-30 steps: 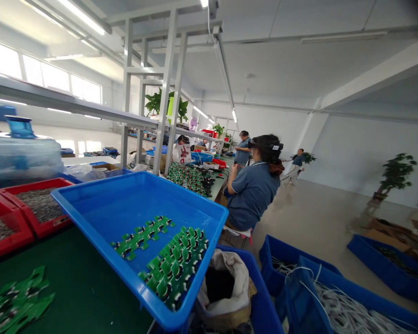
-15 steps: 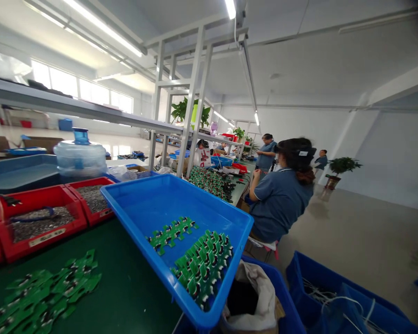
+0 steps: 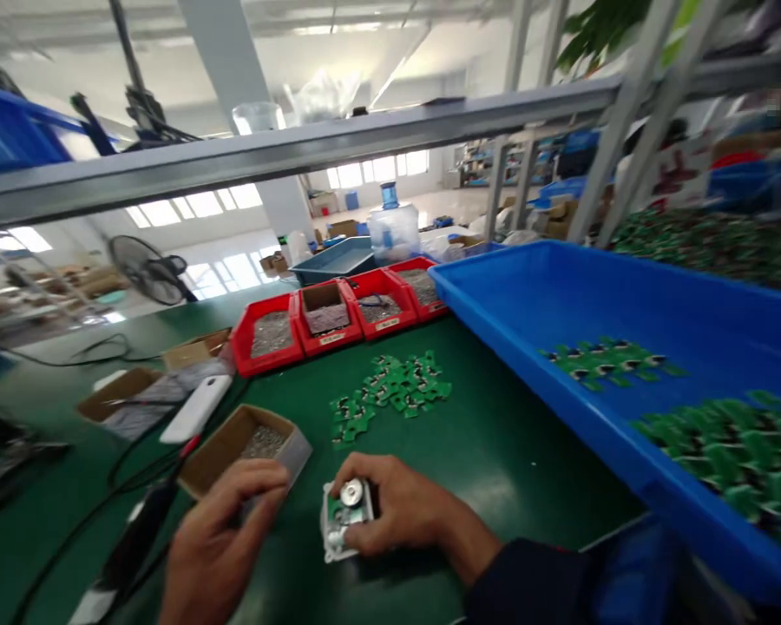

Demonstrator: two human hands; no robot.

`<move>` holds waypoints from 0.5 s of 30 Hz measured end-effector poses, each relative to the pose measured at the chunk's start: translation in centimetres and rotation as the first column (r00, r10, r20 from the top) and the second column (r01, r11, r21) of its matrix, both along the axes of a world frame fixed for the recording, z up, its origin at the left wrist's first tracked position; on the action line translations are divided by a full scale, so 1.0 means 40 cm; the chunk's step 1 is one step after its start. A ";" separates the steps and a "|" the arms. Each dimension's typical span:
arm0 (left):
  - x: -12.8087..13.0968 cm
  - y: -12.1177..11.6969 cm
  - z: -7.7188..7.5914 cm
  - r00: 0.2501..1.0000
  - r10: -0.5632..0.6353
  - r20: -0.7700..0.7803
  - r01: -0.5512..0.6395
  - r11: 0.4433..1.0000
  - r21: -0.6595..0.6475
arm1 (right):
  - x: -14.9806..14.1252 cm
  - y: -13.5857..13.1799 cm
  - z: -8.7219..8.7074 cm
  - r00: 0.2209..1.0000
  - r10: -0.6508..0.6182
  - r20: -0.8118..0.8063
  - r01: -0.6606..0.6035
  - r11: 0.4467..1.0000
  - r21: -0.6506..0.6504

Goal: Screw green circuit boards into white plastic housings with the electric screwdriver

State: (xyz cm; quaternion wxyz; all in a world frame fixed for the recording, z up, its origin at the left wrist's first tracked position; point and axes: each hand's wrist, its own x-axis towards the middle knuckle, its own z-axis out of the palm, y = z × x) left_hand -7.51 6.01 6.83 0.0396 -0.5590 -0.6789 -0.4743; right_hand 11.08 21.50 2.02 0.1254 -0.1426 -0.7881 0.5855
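R hand [image 3: 397, 512] sits at 6 o'clock on the green bench mat [image 3: 495, 434], fingers curled round a small whitish fixture [image 3: 342, 521] w/ a green board and a round silver part [image 3: 351, 493] on top. Thumb and index pinch the fixture's far and near edges; it rests on the mat, not lifted. Its long axis runs roughly 12-to-6, slightly tilted twd 1.

L hand [image 3: 218, 542] is at about 9 o'clock from the fixture, near but not touching it. Fingers are bent, tips pressed together; whether they pinch something tiny I can't tell, too blurred. Its knuckles lie just in front of the open cardboard box [image 3: 247, 447] of small grey parts, which sits at 10–11 o'clock from the fixture.

So: fixture is under the R hand, silver part faces up, and the L hand's fingertips point twd it from the 9 o'clock side. R hand is the nearer one, already on it.

Loose green boards [image 3: 390, 391] lie at 12 o'clock, well apart. Red bins [image 3: 329, 317] stand beyond. Blue tray [image 3: 560, 295] w/ more boards spans 1–3 o'clock. A dark-handled tool [image 3: 136, 538] lies at 8 o'clock, beside the L hand.
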 end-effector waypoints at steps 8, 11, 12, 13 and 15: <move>0.112 0.002 -0.044 0.976 -0.218 0.018 0.219 0.970 -0.104 | 0.008 -0.005 0.021 0.995 -0.001 -0.101 0.004 1.000 0.029; 0.110 0.003 -0.033 0.972 -0.235 -0.012 0.232 0.966 -0.118 | 0.005 -0.004 0.019 0.995 0.002 -0.100 0.002 0.999 0.037; 0.108 0.001 -0.030 0.970 -0.241 -0.024 0.236 0.964 -0.119 | 0.005 -0.004 0.019 0.995 0.002 -0.095 0.001 0.999 0.039; 0.107 0.000 -0.026 0.968 -0.247 -0.037 0.241 0.963 -0.122 | 0.006 -0.003 0.018 0.996 0.002 -0.091 0.001 0.999 0.042; 0.106 -0.001 -0.021 0.964 -0.258 -0.064 0.248 0.960 -0.128 | 0.008 -0.002 0.020 0.997 0.003 -0.082 0.000 0.999 0.043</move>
